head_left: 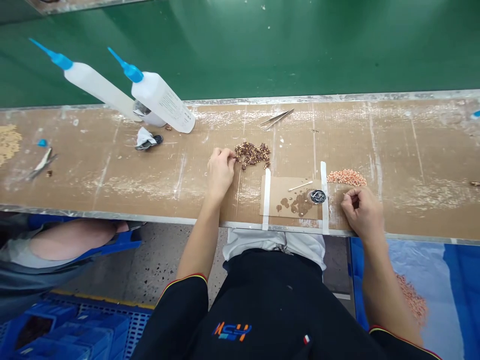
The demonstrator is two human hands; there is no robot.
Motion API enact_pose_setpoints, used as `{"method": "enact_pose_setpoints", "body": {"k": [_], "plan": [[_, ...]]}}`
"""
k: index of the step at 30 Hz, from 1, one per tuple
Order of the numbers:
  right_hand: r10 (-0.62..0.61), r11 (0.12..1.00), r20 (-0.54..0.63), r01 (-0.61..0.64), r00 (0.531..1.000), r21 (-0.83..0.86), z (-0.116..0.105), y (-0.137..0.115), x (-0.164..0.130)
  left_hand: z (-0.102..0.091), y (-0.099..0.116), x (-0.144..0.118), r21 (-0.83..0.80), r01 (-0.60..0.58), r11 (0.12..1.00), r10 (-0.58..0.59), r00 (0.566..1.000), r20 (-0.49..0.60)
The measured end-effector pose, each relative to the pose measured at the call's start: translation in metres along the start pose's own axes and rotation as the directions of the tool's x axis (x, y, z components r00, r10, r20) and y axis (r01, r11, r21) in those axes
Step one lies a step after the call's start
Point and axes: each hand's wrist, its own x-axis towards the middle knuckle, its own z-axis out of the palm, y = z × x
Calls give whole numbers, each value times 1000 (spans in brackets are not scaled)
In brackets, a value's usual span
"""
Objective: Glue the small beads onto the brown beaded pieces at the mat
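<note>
At the left edge of a pile of small dark-brown and yellowish pieces (252, 155), my left hand (221, 172) has its fingers pinched together; what lies between them is hidden. My right hand (363, 210) is also closed in a pinch, just below a pile of small orange pieces (347, 177). A tiny bit seems to show at its fingertips, too small to name. Between the hands, a cardboard piece (273, 192) is held down by white tape strips (324, 197). On it lie a cotton swab (300, 186) and a small round pot with a dark, shiny top (317, 196), beside wet-looking stains.
Tweezers (277, 119) lie toward the back of the bench (202, 195). Two white bottles with blue nozzles (161, 100) stand at the back left, near a crumpled dark-and-white thing (147, 139). Another person's arm (75, 242) shows at the lower left, above blue bins (82, 335).
</note>
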Motion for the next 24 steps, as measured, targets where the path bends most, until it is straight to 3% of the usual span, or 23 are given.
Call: {"method": "enact_pose_setpoints", "body": {"k": [6, 10, 13, 16, 20, 24], "plan": [[2, 1000, -24, -2, 1000, 11, -1, 2, -1, -27, -3, -12, 44, -46, 998, 44, 998, 37], [16, 1000, -23, -16, 1000, 16, -2, 2, -1, -53, -9, -36, 45, -114, 993, 107, 985, 134], [34, 999, -22, -33, 999, 29, -2, 1, -1, -60, -9, -57, 39, -159, 986, 147, 964, 223], [35, 999, -28, -33, 999, 43, -3, 1, 0, -49, 0, -75, 53, -220, 974, 198, 942, 272], [28, 999, -39, -27, 999, 34, -3, 1, 0, -18, 20, -89, 36, -337, 941, 315, 909, 272], [18, 998, -69, -15, 997, 54, -3, 2, 1, 4, 30, -91, -71, -408, 910, 414, 892, 181]]}}
